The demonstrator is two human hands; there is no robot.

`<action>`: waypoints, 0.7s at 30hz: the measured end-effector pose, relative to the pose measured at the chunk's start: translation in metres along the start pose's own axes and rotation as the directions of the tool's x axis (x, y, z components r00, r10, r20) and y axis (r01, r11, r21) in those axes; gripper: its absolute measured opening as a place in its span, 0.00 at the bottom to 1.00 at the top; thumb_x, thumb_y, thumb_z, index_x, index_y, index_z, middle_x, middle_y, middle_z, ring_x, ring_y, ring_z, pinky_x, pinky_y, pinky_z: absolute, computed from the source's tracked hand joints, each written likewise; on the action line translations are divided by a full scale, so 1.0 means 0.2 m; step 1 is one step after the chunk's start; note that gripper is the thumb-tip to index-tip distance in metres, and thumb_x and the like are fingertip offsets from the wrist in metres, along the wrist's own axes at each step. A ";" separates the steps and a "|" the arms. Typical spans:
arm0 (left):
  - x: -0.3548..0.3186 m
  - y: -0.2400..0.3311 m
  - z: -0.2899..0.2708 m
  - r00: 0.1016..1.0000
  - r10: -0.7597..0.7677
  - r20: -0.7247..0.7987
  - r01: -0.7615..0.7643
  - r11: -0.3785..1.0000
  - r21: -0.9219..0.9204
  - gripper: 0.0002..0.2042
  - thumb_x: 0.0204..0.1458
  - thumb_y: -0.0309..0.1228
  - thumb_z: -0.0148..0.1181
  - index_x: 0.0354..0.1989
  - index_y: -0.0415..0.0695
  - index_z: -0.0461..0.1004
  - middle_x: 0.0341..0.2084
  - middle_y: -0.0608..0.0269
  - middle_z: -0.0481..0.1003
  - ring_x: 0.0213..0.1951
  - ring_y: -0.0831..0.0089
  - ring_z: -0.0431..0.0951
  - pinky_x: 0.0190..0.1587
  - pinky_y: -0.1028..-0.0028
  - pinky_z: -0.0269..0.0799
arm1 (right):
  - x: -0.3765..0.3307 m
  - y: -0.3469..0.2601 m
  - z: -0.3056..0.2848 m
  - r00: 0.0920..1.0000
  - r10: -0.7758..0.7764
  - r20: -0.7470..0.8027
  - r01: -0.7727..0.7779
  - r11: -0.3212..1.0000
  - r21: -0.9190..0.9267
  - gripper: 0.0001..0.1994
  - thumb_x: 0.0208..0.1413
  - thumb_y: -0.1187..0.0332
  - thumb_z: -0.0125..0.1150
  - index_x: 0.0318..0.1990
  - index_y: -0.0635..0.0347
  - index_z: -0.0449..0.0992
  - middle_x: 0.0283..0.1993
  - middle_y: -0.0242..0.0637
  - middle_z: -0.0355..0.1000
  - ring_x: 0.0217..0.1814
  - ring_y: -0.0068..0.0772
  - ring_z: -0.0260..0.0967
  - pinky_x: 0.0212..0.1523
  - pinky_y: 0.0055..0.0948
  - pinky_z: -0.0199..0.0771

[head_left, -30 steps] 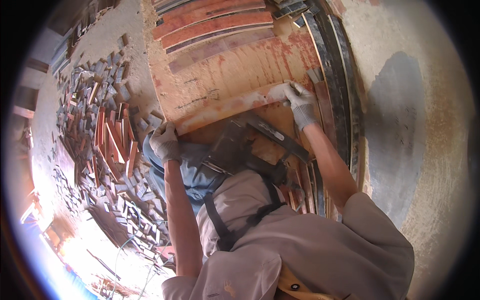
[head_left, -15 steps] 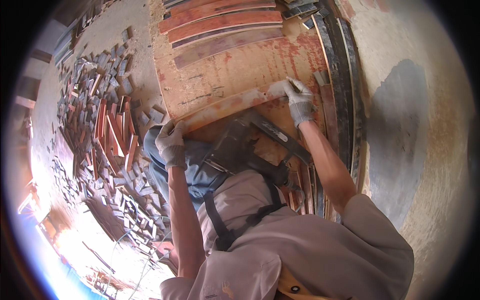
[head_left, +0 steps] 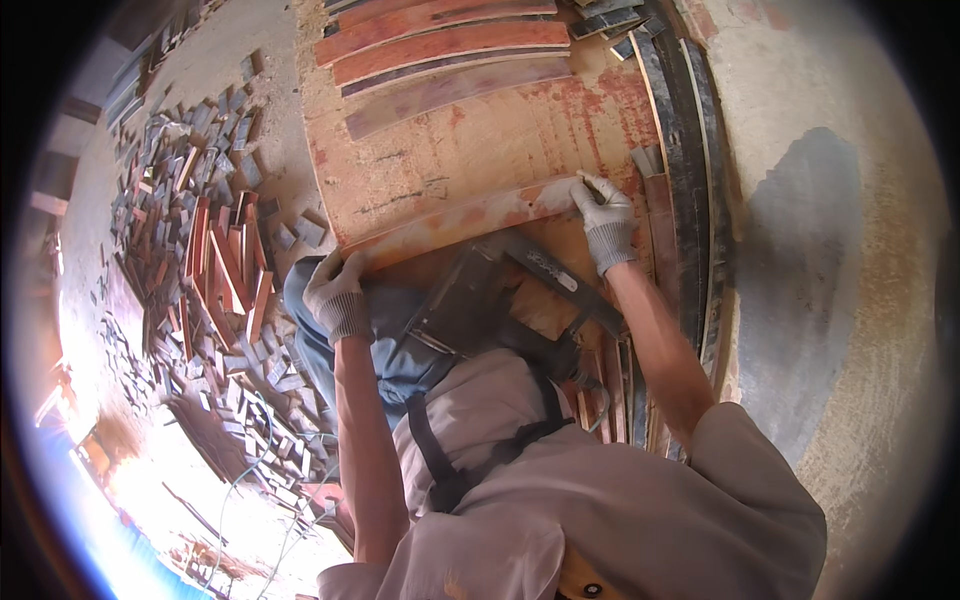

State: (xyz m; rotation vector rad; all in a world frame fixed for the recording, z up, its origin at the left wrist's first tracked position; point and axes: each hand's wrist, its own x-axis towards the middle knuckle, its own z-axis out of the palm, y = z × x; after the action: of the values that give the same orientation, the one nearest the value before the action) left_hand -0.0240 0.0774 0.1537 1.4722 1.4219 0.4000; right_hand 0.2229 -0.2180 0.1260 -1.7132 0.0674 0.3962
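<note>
A long, thin wooden strip (head_left: 455, 222), worn and stained with pale and reddish patches, spans the space between my two gloved hands. My left hand (head_left: 337, 287) is closed on its left end, above my left knee. At the right end, my right hand (head_left: 604, 208) pinches the strip between thumb and fingers. Just on the near side of the strip, a black nail gun (head_left: 500, 300) lies at my lap, its long magazine slanting toward the right. Beneath the strip is a large plywood sheet (head_left: 400, 170) with red stains.
Several red-faced strips (head_left: 450, 52) lie across the sheet's far end. Long dark boards (head_left: 685, 180) run along its right side. A heap of small wood offcuts (head_left: 215, 250) covers the floor at left. A thin hose (head_left: 232, 490) trails at lower left.
My right hand has come slightly nearer to me and to the right with its end of the strip. My left hand has shifted slightly left, still gripping the other end.
</note>
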 end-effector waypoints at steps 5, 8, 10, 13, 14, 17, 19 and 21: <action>0.01 -0.04 0.00 1.000 -0.013 -0.002 0.013 0.994 -0.111 0.18 0.47 0.25 0.74 0.47 0.34 0.85 0.38 0.57 0.86 0.37 0.75 0.83 0.46 0.75 0.78 | -0.01 -0.03 0.00 0.997 0.071 -0.026 -0.071 0.997 -0.001 0.14 0.61 0.73 0.70 0.54 0.67 0.82 0.44 0.30 0.82 0.40 0.14 0.73 0.44 0.19 0.74; 0.03 -0.07 0.00 0.999 -0.052 0.002 0.052 0.990 -0.130 0.18 0.47 0.25 0.75 0.47 0.33 0.85 0.38 0.58 0.86 0.38 0.75 0.82 0.46 0.75 0.78 | 0.00 -0.04 0.00 0.999 0.035 -0.028 -0.036 0.999 -0.015 0.14 0.61 0.73 0.71 0.52 0.68 0.83 0.39 0.29 0.81 0.35 0.14 0.72 0.38 0.19 0.74; 0.04 -0.08 0.00 0.998 -0.067 0.017 0.068 0.988 -0.136 0.19 0.48 0.25 0.77 0.49 0.33 0.84 0.41 0.58 0.84 0.40 0.72 0.82 0.47 0.75 0.80 | 0.00 -0.04 0.00 0.999 0.018 -0.037 -0.020 0.999 -0.036 0.14 0.61 0.73 0.70 0.52 0.70 0.82 0.36 0.32 0.81 0.31 0.15 0.73 0.30 0.19 0.76; 0.04 -0.08 -0.01 0.997 -0.070 0.016 0.072 0.985 -0.156 0.19 0.48 0.24 0.77 0.49 0.33 0.84 0.41 0.57 0.84 0.40 0.71 0.83 0.46 0.75 0.81 | 0.00 -0.05 -0.01 0.997 0.069 -0.030 -0.071 0.995 -0.066 0.12 0.61 0.73 0.70 0.50 0.67 0.83 0.33 0.26 0.79 0.29 0.12 0.69 0.30 0.17 0.72; 0.04 -0.08 -0.01 0.996 -0.088 0.017 0.090 0.983 -0.161 0.19 0.48 0.24 0.77 0.49 0.33 0.84 0.41 0.57 0.84 0.40 0.71 0.83 0.46 0.75 0.81 | 0.00 -0.05 -0.01 0.997 0.074 -0.012 -0.075 0.997 -0.024 0.12 0.61 0.73 0.70 0.50 0.66 0.84 0.32 0.23 0.78 0.29 0.10 0.67 0.30 0.17 0.69; 0.04 -0.08 0.00 0.991 -0.136 -0.005 0.133 0.979 -0.157 0.18 0.47 0.23 0.76 0.48 0.33 0.84 0.39 0.57 0.84 0.39 0.71 0.83 0.45 0.75 0.81 | 0.00 -0.04 0.00 0.997 0.075 -0.024 -0.076 0.995 -0.066 0.11 0.61 0.73 0.69 0.49 0.65 0.84 0.30 0.22 0.77 0.27 0.10 0.66 0.29 0.17 0.69; 0.04 -0.08 0.00 0.996 -0.091 0.003 0.090 0.981 -0.174 0.18 0.46 0.24 0.75 0.47 0.34 0.85 0.37 0.57 0.85 0.38 0.73 0.82 0.45 0.75 0.79 | 0.01 -0.03 0.00 0.999 0.032 -0.033 -0.037 0.984 -0.172 0.10 0.61 0.71 0.69 0.47 0.66 0.83 0.30 0.25 0.78 0.26 0.12 0.68 0.27 0.18 0.70; 0.05 -0.08 0.00 0.997 -0.077 0.000 0.076 0.983 -0.166 0.17 0.46 0.22 0.76 0.47 0.33 0.84 0.38 0.57 0.84 0.38 0.72 0.83 0.44 0.76 0.81 | 0.02 -0.03 0.01 0.999 0.015 -0.033 -0.021 0.982 -0.188 0.09 0.61 0.71 0.69 0.45 0.66 0.83 0.29 0.27 0.78 0.26 0.12 0.69 0.25 0.18 0.69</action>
State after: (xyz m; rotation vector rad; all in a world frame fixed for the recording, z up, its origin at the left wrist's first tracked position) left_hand -0.0304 0.0826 0.1371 1.2792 1.4108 0.4637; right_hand 0.2283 -0.2146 0.1310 -1.9065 0.0696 0.3994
